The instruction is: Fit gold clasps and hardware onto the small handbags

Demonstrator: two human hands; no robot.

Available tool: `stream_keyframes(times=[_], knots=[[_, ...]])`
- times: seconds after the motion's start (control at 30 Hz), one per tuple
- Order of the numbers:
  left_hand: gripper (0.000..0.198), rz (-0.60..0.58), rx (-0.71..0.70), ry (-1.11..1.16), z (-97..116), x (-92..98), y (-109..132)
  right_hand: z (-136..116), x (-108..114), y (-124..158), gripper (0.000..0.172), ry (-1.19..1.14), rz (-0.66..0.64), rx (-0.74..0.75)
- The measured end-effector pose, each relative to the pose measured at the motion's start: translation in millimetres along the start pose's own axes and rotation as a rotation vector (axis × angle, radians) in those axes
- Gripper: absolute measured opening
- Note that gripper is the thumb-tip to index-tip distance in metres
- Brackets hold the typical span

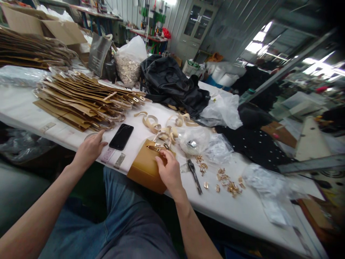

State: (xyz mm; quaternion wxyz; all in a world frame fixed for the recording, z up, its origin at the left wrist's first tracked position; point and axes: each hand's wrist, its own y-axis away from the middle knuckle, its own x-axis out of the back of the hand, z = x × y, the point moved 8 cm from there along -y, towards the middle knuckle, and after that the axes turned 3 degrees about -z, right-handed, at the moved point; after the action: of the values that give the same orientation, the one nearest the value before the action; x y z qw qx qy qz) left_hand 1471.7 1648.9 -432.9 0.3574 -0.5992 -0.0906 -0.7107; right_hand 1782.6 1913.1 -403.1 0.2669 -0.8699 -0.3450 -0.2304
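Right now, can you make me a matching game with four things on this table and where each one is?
Things:
1. black phone
2. tan leather piece
3. little gold clasps
4. black fabric heap

Places:
A. scattered on the white table, right of the right hand
B. on the far side, behind the beige straps
C. lying flat beside the left hand
D. at the table's near edge, under the right hand's fingers

Pairs: 1-C, 2-D, 3-A, 4-B
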Motion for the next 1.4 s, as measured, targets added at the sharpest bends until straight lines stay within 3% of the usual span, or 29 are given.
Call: stream_keyframes(times=[0.13, 0.37, 0.53, 0.63, 0.77, 0.87, 0.93, 1.03, 1.17, 1.4], knots=[[0.06, 0.025, 0.058, 0.032, -5, 5.9, 2, -1, -2, -1, 0.026, 0.014, 0.0, 0.018], [0.059, -0.046, 0.085, 0.041, -6, 6.9, -16, -3, -6, -2, 0.029, 0.03, 0.008, 0.042], [0.049, -0.052, 0.119, 0.008, -1, 21.0, -12, -4, -3, -1, 0.028, 0.033, -0.006, 0.029], [0.046, 0.015, 0.131, -0.087, 20, 41.9, -10, -5, 1, -1, 0.025, 0.037, -0.003, 0.018], [0.071, 0.111, 0.032, -0.024, 87, 62.2, -13, -3, 3, -4, 0.022, 0.029, -0.026, -0.01], [0.057, 0.062, -0.147, 0.336, 158, 48.2, -12, -1, 5, -7, 0.021, 0.005, -0.044, -0.035], [0.041, -0.054, -0.204, 0.617, 197, 21.5, -10, -2, 7, -9, 0.021, -0.009, -0.057, -0.036], [0.041, -0.172, -0.222, 0.792, 235, -21.0, -8, -5, 9, -12, 0.021, -0.006, -0.079, -0.032], [0.044, -0.214, -0.211, 0.877, 252, -54.1, -12, -6, 10, -15, 0.019, 0.007, -0.095, -0.035], [0.049, -0.192, -0.259, 0.868, 259, -63.5, -14, -5, 7, -19, 0.016, 0.023, -0.083, -0.054]])
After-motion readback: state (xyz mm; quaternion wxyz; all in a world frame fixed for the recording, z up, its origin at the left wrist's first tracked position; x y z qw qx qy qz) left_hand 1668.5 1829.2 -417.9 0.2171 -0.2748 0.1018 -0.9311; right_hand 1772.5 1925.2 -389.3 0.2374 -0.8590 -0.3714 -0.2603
